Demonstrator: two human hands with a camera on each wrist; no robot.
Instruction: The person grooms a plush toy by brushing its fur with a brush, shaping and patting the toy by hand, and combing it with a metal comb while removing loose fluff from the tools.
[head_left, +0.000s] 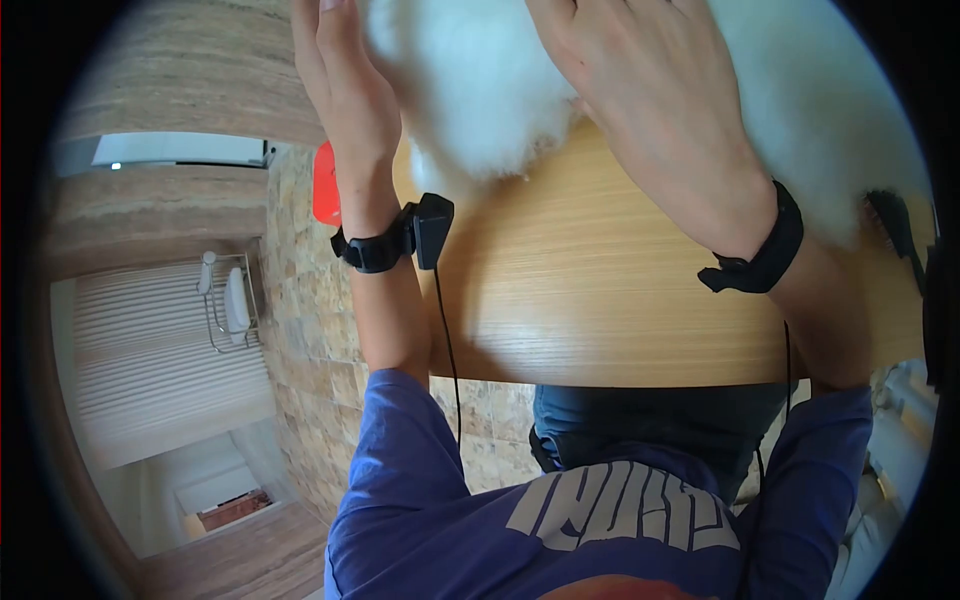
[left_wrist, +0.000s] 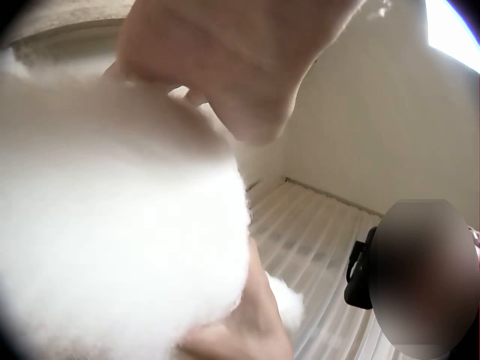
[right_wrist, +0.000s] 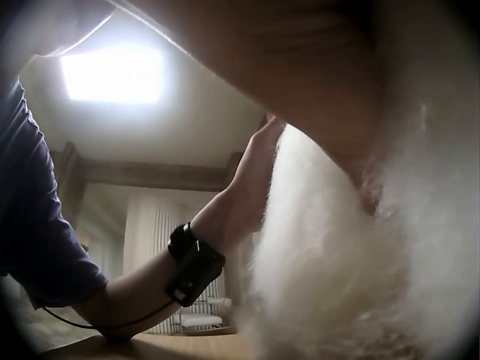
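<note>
A thick mass of white fluffy fur [head_left: 480,90] stands over the wooden table at the top of the head view, running out of frame. Along its left side is my left hand [head_left: 350,85], its visible fingers stretched forward and cut off by the frame edge. My right hand [head_left: 650,85] lies back up against the fur, between two parts of it; its fingertips are out of frame. In the left wrist view the white fur [left_wrist: 127,240] fills the space between both hands. From the right wrist, the right hand [right_wrist: 315,82] overlaps long soft strands of it.
The wooden table [head_left: 600,290] has its front edge near the person's waist. At the right lies a dark brush-like object [head_left: 890,225]. Something red [head_left: 325,185] shows beyond the table's left side. Thin black cables [head_left: 450,350] run down from the wrist cameras.
</note>
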